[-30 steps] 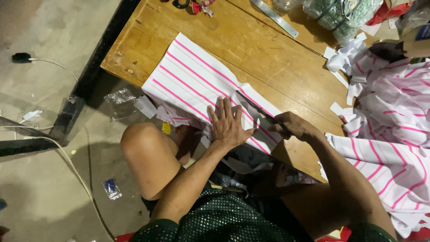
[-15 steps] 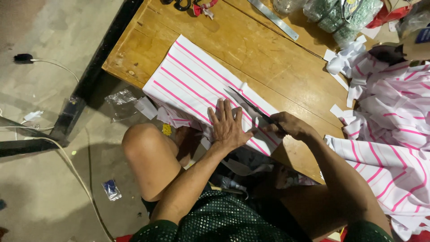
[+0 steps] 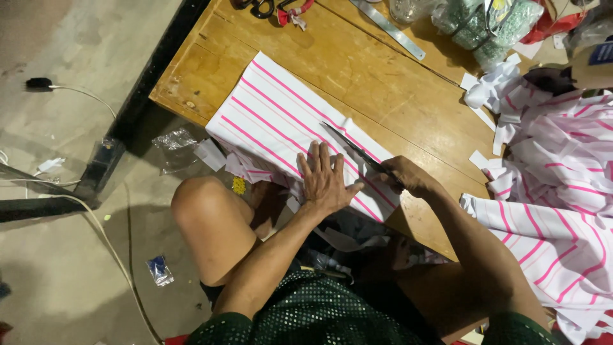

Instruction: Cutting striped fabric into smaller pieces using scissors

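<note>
Fabric: I see a white sheet with pink stripes [image 3: 281, 121] lying flat at the near left part of the wooden table [image 3: 396, 83], its near edge hanging over the table's rim. I judge it thin, light and limp, likely to slide and pucker unless pinned flat close beside the cut.
Left hand: my left hand [image 3: 325, 182] lies palm down, fingers spread wide, pressing the sheet.
Scissors: dark blades [image 3: 354, 148] point up-left across the stripes, just beside that hand.
Right hand: my right hand [image 3: 408, 177] is closed around the scissor handles.
Change: the blades now reach a little farther along the sheet than a second ago; the left hand has barely shifted.
</note>
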